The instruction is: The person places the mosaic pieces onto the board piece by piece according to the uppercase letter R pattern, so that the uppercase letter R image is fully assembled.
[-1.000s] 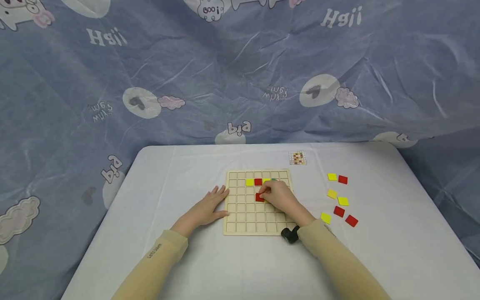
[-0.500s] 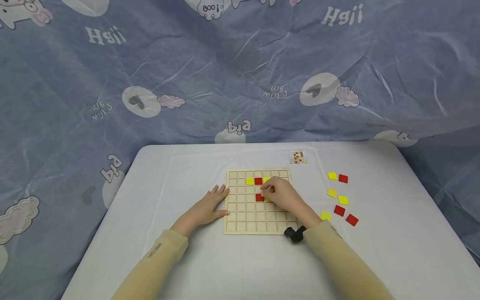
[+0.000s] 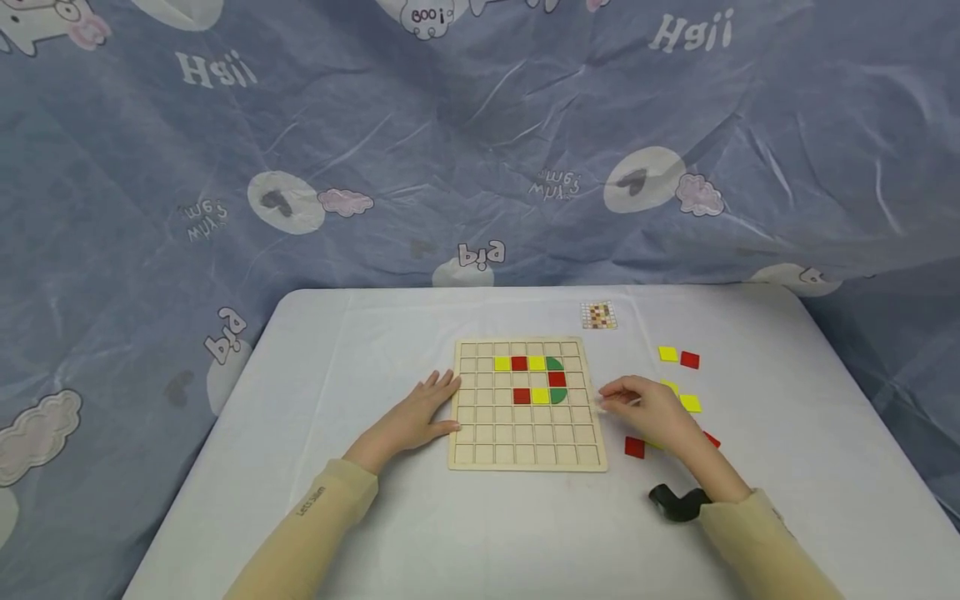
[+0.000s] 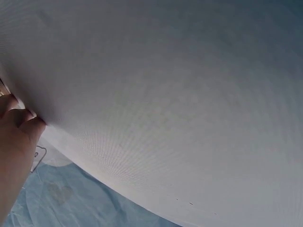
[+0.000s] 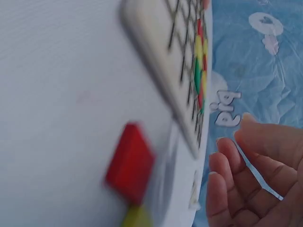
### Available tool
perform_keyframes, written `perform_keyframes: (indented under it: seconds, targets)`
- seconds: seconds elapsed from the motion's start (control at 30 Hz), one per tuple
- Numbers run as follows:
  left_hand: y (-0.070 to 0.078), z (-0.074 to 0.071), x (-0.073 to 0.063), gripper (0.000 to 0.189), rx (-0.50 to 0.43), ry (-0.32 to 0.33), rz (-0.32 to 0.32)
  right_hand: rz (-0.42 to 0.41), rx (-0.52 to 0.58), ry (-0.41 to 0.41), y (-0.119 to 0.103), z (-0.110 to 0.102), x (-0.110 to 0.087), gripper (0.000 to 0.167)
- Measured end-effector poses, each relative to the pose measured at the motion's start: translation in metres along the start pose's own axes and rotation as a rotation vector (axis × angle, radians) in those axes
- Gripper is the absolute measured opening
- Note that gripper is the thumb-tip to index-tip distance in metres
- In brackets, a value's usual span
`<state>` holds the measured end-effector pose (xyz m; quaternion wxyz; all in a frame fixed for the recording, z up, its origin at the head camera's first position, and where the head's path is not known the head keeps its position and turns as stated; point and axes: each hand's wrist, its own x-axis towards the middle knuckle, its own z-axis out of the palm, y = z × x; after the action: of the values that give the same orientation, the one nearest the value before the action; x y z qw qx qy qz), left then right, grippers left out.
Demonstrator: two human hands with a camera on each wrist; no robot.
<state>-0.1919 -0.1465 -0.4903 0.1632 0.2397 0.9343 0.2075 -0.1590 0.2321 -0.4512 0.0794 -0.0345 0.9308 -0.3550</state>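
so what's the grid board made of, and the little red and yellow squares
The grid board looks like pale unfinished wood or plywood: light tan, matte, with thin dark lines between cells that could be laser-cut. The red square and yellow squares look like smooth, flat, evenly coloured plastic or painted wood; I can't tell which.

A white-covered table (image 3: 375, 533) carries a wooden grid board (image 3: 525, 454) near its middle — a small pattern card (image 3: 597, 315) lies beyond the board's far right corner. Loose red and yellow square tiles (image 3: 689, 360) are scattered to the board's right, one red tile (image 3: 634, 447) just beside it.
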Motion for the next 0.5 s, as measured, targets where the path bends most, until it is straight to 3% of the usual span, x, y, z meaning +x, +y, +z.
perform_keyframes:
  seconds: [0.5]
  targets:
    - [0.0, 0.0, 0.0, 0.08, 0.011, -0.006, 0.013, 0.098, -0.101, 0.036, 0.05, -0.006, -0.036, 0.028]
